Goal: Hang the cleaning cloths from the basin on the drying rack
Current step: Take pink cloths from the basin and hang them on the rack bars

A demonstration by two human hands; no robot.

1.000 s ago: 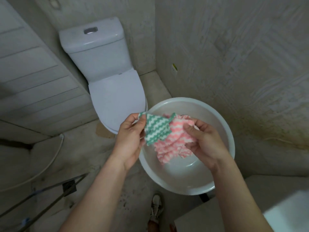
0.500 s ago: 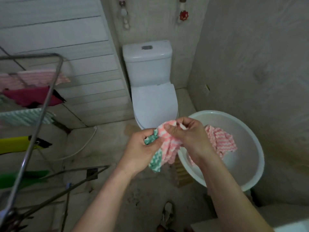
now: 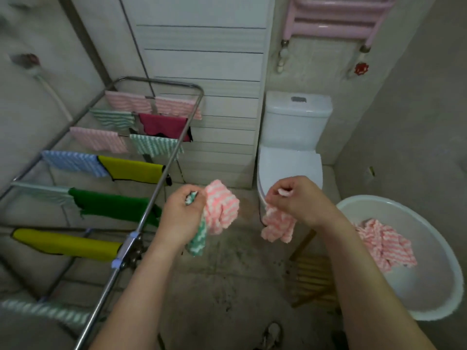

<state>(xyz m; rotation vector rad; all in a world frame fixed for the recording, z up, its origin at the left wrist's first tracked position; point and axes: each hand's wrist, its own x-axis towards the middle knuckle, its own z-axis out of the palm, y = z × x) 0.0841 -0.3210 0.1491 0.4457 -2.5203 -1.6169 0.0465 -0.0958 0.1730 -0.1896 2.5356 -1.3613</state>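
Our left hand [image 3: 183, 213] is closed round two cloths at once, a green striped cloth [image 3: 198, 238] and a pink striped cloth [image 3: 221, 210], both bunched and hanging from the fist. Our right hand [image 3: 300, 198] pinches a second pink cloth [image 3: 278, 227] by its top edge, fingers curled, so that it hangs free. The hands are apart above the floor, between the drying rack [image 3: 151, 198] on the left and the basin [image 3: 429, 306] on the right. A third pink cloth [image 3: 384, 246] lies in the basin. We judge the step in hand to be the carry from basin to rack, with the cloths being sorted into single pieces. Farther off, the rack's bars already bear yellow, green, blue, pink and red cloths, and little bare bar shows. The next move calls for choosing a bar with free length, spreading one cloth flat and draping it over, while the spare cloths are held clear. The toilet [image 3: 290, 160] stands beyond, against the back wall.
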